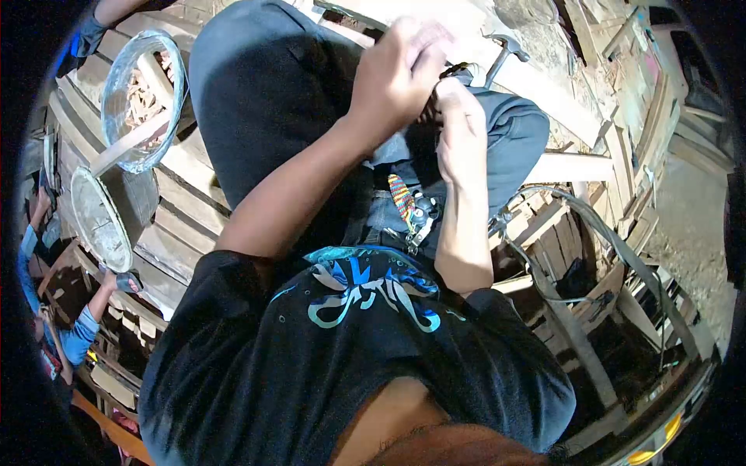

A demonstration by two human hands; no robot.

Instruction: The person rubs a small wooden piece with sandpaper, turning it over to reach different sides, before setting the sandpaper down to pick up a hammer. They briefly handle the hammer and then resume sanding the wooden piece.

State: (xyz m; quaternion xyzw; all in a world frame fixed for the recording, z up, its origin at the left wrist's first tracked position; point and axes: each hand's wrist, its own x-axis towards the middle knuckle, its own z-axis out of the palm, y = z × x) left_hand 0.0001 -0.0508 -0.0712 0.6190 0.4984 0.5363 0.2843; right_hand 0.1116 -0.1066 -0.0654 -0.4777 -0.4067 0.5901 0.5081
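Observation:
My left hand (395,76) is raised above my lap with its fingers curled closed. Just to its right is my right hand (464,128), its thumb up and its fingers folded in. A small dark thing shows between the two hands, too hidden to name. Below them a multicoloured woven strap (400,198) with a bunch of keys (422,217) hangs at my waist. Beyond my right hand a hammer (507,53) lies on a pale board (540,97).
To the left, a round tub (180,89) holds wood pieces, beside a grey bucket-like container (101,221). Another person's hand (109,283) shows at far left. On the right are wood scraps (622,159) and a dark cable (602,217).

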